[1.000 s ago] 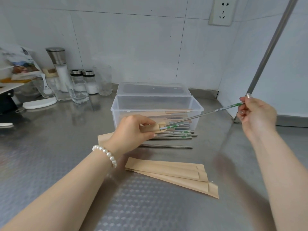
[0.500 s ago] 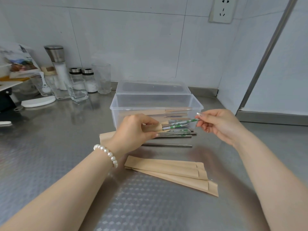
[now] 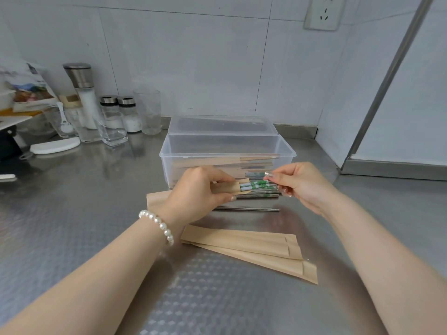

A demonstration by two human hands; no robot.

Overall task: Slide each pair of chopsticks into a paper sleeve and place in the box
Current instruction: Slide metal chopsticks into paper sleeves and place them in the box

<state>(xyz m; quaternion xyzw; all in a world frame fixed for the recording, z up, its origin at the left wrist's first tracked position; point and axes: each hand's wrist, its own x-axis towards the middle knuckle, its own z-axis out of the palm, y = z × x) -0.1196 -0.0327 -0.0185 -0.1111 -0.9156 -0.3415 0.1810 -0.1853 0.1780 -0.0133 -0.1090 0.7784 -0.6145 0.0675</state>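
Since the earlier frames the right hand (image 3: 298,183) has come in from far out at the right, and the chopsticks (image 3: 258,184) have slid nearly all the way into the paper sleeve (image 3: 235,186), with only their green-patterned ends left showing.

From the head view, the left hand (image 3: 198,192) has its grip curled round the sleeve, thumb below and fingers over the top, holding it just in front of the clear plastic box (image 3: 227,153). The sleeve's far end sticks out behind the left wrist, low over the desk (image 3: 72,213). The right hand's grip is a pinch of thumb and fingertips on the outer ends of the chopsticks. Both hands are close together, with only the short exposed length of chopstick between them.

The box stands open, its lid (image 3: 222,125) tipped back behind it, and several filled sleeves lie inside. On the desk between the box and the hands lie loose metal chopsticks (image 3: 251,209), partly hidden by the hands. Nearer the person lie two empty sleeves (image 3: 242,245), overlapping at a slight angle. A pearl bracelet (image 3: 158,226) circles the left wrist.

At the far left by the tiled wall stand a grinder (image 3: 83,93), two small shakers (image 3: 121,112) and several glasses (image 3: 147,111). A wall socket (image 3: 324,12) sits high on the right.
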